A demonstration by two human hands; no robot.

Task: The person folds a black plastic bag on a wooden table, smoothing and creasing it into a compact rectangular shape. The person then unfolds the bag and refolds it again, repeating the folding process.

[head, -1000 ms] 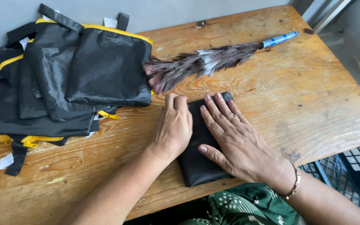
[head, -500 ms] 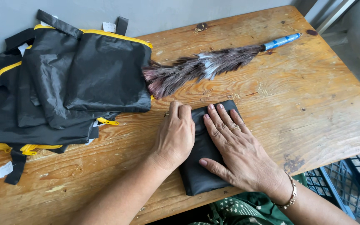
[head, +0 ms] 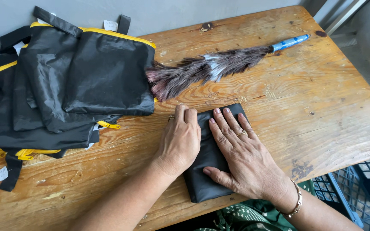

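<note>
Head view: both hands flat on folded black cloth near table edge.

We see a folded black fabric piece, smooth and slightly shiny, lying flat near the front edge of the wooden counter. It forms a long, narrow rectangle, tilted so its far end leans right. Our left hand and right hand press palm-down on it, side by side.
</note>
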